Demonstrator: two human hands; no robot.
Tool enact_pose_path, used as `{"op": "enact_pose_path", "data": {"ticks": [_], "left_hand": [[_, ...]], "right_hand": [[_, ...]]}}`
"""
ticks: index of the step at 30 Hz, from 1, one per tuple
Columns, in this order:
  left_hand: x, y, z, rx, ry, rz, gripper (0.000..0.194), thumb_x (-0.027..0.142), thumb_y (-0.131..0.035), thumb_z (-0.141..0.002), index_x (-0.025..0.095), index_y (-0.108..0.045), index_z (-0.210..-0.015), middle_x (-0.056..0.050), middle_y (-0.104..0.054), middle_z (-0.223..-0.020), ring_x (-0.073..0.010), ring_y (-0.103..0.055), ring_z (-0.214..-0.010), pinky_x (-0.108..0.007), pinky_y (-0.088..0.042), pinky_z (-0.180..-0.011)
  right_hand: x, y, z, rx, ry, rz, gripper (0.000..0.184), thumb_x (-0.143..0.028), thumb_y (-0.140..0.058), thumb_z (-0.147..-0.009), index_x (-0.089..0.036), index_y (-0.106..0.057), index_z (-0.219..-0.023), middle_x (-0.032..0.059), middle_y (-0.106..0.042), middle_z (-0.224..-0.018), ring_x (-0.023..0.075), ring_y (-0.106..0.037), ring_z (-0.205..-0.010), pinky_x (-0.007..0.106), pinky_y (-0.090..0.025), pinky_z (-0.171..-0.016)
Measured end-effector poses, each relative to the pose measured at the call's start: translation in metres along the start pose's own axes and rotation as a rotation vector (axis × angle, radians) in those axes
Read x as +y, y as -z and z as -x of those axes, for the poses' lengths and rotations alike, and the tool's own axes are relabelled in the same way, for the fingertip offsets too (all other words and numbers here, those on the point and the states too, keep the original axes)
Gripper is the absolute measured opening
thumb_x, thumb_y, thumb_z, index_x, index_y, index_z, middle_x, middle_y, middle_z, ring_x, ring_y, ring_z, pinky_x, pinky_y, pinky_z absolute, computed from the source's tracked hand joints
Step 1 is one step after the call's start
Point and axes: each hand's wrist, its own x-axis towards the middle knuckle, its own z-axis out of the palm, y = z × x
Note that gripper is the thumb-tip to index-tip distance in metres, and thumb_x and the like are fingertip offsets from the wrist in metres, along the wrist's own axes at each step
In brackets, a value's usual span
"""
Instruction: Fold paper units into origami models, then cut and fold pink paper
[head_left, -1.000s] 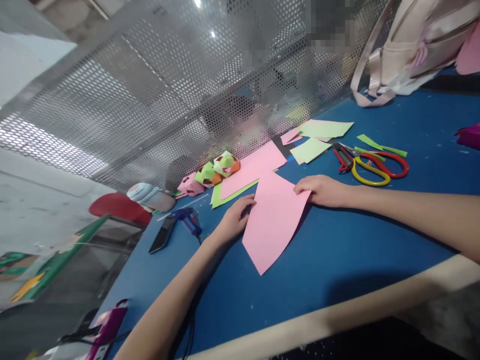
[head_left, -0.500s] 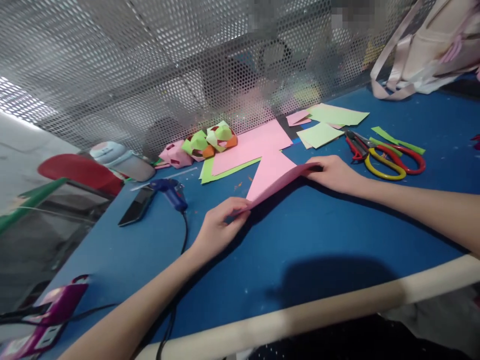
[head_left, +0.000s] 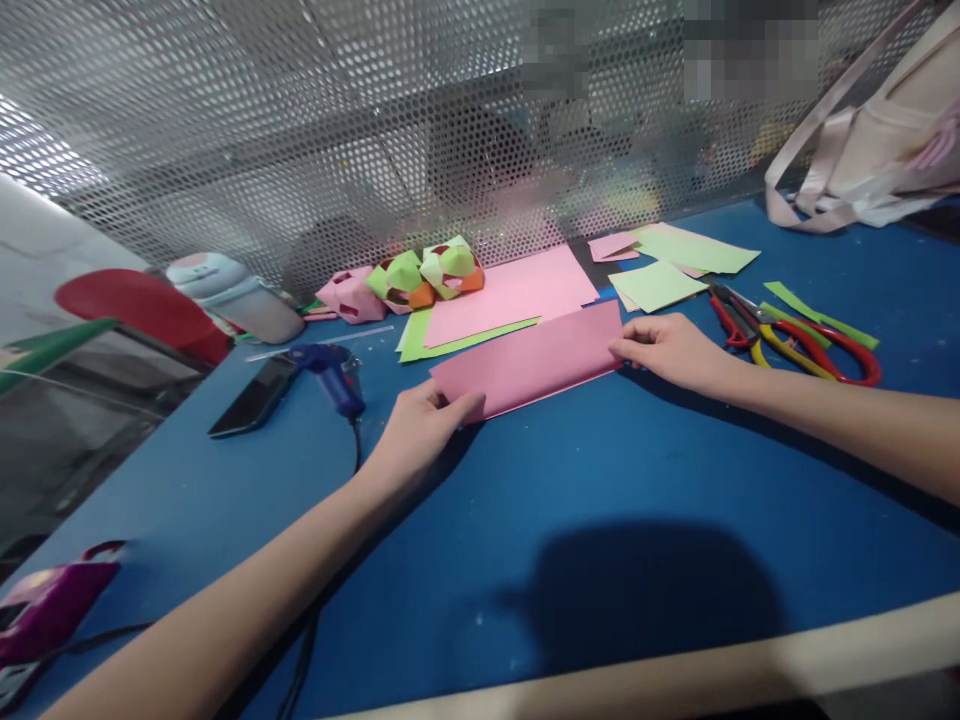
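Note:
A pink paper sheet [head_left: 532, 358] lies folded into a long strip on the blue table [head_left: 600, 500]. My left hand [head_left: 420, 430] pinches its left corner, thumb on top. My right hand [head_left: 667, 350] pinches its right end with closed fingers. Both hands rest low against the table surface.
Behind the strip lie a pink sheet [head_left: 517, 285] over a green one, green sheets [head_left: 667, 270] and folded paper shapes [head_left: 420, 275]. Scissors [head_left: 795, 335] lie right, a blue glue gun [head_left: 330, 370] and phone [head_left: 247, 395] left. A perforated metal screen [head_left: 300, 130] backs the table; a bag [head_left: 885, 150] sits far right.
The pink sheet lay flat a second ago; both hands lifted its near edge, carried it over and now hold it down as a folded strip. The camera has tilted slightly.

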Motion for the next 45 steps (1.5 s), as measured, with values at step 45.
{"op": "enact_pose_path", "data": {"ticks": [45], "left_hand": [[-0.007,0.024,-0.022,-0.114,0.095,-0.131,0.026,0.025,-0.072,-0.072,0.023,-0.052,-0.090,0.008,-0.056,-0.051,-0.0145,-0.049,-0.045,-0.027,-0.033,-0.051]], "right_hand": [[0.000,-0.008,-0.002,0.036,-0.101,0.274,0.023,-0.047,-0.066,-0.085,-0.026,-0.068,-0.076,0.0010,-0.069,-0.067,0.0188,-0.062,-0.062,0.033,-0.044,-0.060]]}}
